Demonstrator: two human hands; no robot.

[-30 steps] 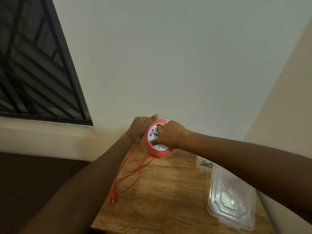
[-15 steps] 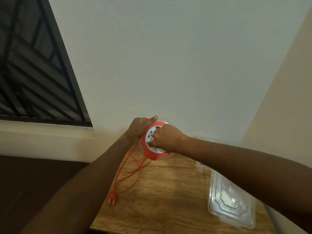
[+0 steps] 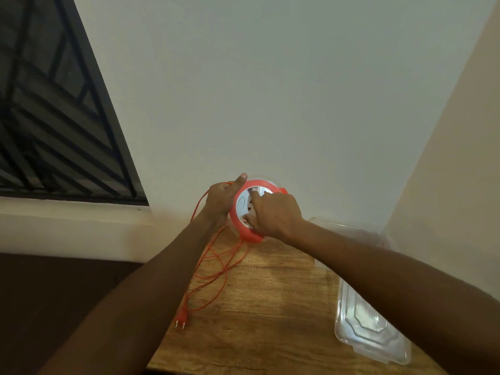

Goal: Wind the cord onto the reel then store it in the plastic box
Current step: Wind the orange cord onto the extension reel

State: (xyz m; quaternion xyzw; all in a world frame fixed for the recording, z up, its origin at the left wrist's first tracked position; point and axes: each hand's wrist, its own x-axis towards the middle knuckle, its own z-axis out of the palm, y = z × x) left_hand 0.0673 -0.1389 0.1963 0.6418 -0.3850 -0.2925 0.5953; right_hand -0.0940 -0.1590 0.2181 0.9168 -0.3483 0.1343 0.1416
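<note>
An orange reel (image 3: 244,232) with a white socket face is held upright above the far end of the wooden table (image 3: 270,307). My left hand (image 3: 221,203) grips its left rim, thumb over the top. My right hand (image 3: 276,215) presses its fingers on the white face. Orange cord (image 3: 216,263) hangs from the reel in loose loops onto the table and ends in a two-pin plug (image 3: 181,319) near the left edge. A clear plastic box (image 3: 349,228) stands behind my right forearm, partly hidden.
A clear plastic lid (image 3: 370,331) lies flat on the right side of the table. White walls close in behind and to the right. A barred window (image 3: 54,117) with a ledge is at the left. Dark floor lies left of the table.
The socket face has turned under my right hand's fingers, and the reel sits slightly lower and tilted. The cord loops and the plug have shifted only a little.
</note>
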